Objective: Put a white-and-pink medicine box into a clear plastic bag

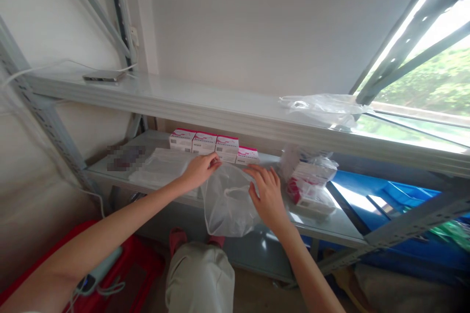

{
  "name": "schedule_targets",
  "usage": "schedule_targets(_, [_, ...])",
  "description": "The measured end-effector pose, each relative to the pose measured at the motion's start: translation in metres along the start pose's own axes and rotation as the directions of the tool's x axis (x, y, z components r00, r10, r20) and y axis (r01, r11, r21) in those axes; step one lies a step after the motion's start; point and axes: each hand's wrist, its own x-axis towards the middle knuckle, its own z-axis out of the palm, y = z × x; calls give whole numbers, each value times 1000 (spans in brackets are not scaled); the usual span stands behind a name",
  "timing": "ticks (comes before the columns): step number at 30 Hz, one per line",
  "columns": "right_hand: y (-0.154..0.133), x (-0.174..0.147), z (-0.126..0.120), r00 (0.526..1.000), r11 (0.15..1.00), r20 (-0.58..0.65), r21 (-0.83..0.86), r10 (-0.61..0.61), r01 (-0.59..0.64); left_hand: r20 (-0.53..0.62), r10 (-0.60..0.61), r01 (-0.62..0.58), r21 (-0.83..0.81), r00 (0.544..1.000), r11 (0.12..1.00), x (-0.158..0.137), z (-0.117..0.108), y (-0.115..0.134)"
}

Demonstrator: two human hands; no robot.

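Observation:
A clear plastic bag (229, 208) hangs in front of the lower shelf's edge. My left hand (201, 170) pinches the bag's top edge at its left side. At the bag's upper right is my right hand (267, 194), fingers spread and partly bent, touching or very near the rim. Just behind the hands stand several small white and pink boxes (203, 142) in a row. To the left of the bag lies a stack of flat clear bags (161, 166). Right of my right hand, similar boxes in clear plastic (312, 186) rest on the shelf.
The upper shelf (205, 100) runs across above the hands, carrying a phone-like device (105, 76) with a white cable and crumpled clear plastic (326, 107). Blue bins (407, 195) are at the right. A red stool-like object (135, 259) stands on the floor at left.

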Motion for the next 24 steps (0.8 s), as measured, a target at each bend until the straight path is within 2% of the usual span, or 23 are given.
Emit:
schedule_targets(1, [-12,1,-4,993,994,45,31,-111,109,-5,0,0,23,1000,1000,-1,0,3])
schedule_targets(3, [-33,1,-6,938,961,212,63,-276,268,-17,9,-7,87,1000,996,-2,-1,5])
schedule_targets(5, [-41,-2,-2,879,955,387,19,-279,295,-38,5,2,184,999,983,-2,-5,3])
schedule_targets(7, [-35,-8,5,855,966,485,-69,-187,251,-57,-22,38,302,998,952,-4,-11,-4])
schedule_targets(10, [-16,-15,11,834,962,546,-175,-81,209,-50,-37,56,459,998,887,-9,-17,-15])
schedule_targets(13, [-7,-14,16,813,936,582,-299,23,188,14,39,-40,547,999,836,-16,-14,-14])
schedule_targets(15, [-10,-10,21,809,918,586,-344,46,197,55,92,-107,550,994,828,-20,-7,-5])
schedule_targets(17, [-18,-5,30,806,924,592,-310,3,224,74,121,-142,508,990,849,-23,0,6])
schedule_targets(19, [-23,0,42,794,952,605,-207,-57,226,84,141,-164,458,986,874,-25,4,14])
schedule_targets(22, [-20,4,63,785,989,615,-61,-72,138,118,164,-200,448,979,871,-26,3,16])
schedule_targets(24, [-11,5,78,780,996,624,-37,-38,78,122,186,-223,487,975,845,-27,-1,13])
